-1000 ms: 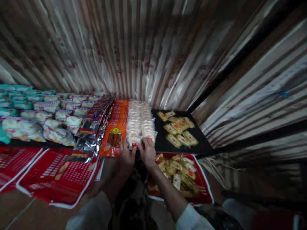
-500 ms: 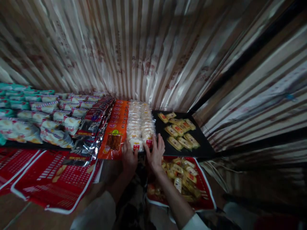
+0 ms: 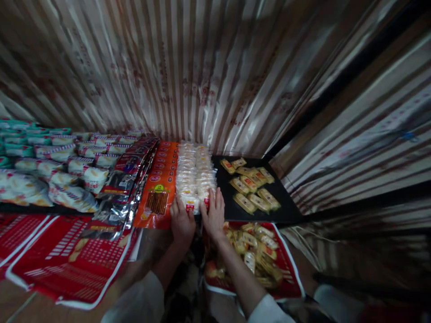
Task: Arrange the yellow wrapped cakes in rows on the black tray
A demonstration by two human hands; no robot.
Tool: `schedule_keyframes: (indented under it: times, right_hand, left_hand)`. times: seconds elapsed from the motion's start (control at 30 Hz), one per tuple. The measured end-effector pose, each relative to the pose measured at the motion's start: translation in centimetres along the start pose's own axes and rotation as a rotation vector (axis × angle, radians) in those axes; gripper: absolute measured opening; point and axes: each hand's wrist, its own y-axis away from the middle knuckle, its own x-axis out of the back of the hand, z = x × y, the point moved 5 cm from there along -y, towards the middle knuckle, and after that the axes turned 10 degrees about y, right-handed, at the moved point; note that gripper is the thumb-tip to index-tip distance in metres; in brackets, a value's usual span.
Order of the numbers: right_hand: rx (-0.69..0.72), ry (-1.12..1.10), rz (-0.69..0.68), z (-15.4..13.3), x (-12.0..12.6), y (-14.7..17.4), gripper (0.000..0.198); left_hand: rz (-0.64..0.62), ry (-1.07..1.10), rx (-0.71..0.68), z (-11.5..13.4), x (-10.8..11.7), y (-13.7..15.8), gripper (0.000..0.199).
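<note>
Two rows of white snack packets [image 3: 195, 172] in clear wrappers stand on a black shelf, with small red labels showing at the front. My left hand [image 3: 182, 220] touches the front left corner of these rows, fingers stretched forward along the side. At the front right corner, my right hand [image 3: 213, 215] rests its straight fingers against the packets, thumb toward the middle. Neither hand is closed round a packet. Beside the left fingers lies an orange snack bag [image 3: 160, 179] with brown sticks pictured on it.
Yellow wrapped packets [image 3: 251, 181] lie on the shelf [image 3: 286, 204] to the right. Below, a red basket [image 3: 286, 269] holds more of them. On the left are dark shiny bags [image 3: 117, 186], white striped bags [image 3: 72, 188], green packs [image 3: 18, 150] and another red basket [image 3: 70, 269]. Striped sheeting [image 3: 188, 67] hangs behind.
Both hands stay at the front of the white packets; the right fingers have moved slightly left and lie closer together. The view has shifted slightly, moving the left-side goods further left.
</note>
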Motion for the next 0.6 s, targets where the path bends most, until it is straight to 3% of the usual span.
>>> schedule_keyframes:
  times: [0.27, 0.47, 0.6]
  right_hand:
    - [-0.032, 0.026, 0.008, 0.1, -0.5, -0.4, 0.06]
    - [0.029, -0.084, 0.063, 0.0, -0.1, 0.0, 0.06]
    - [0.068, -0.051, 0.084, -0.3, 0.5, 0.6, 0.07]
  left_hand:
    - [0.027, -0.044, -0.007, 0.0, -0.2, -0.3, 0.063]
    - [0.142, 0.029, -0.152, 0.6, 0.3, 0.7, 0.063]
    - [0.139, 0.018, -0.172, 1.0, 0.8, 1.6, 0.057]
